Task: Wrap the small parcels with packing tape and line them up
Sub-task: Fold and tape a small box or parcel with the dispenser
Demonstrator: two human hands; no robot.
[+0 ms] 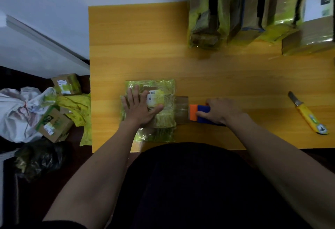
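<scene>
Taping a yellow-green parcel at the lower centre of the frame.

I see the left hand (140,106) lying flat, fingers spread and straight, pressing on the flat parcel wrapped in yellow-green plastic film (159,120) near the front edge of the yellow wooden table (145,47). The right hand (220,111) reaches in from the lower right, forearm angled inward, fingers curled round the blue-and-orange tape dispenser (200,113) just right of the parcel, a strip of clear brownish tape (182,110) stretched between them. A row of wrapped brown parcels (253,11) stands at upper right (blurred), and a yellow-handled knife (308,116) lies at far right.
</scene>
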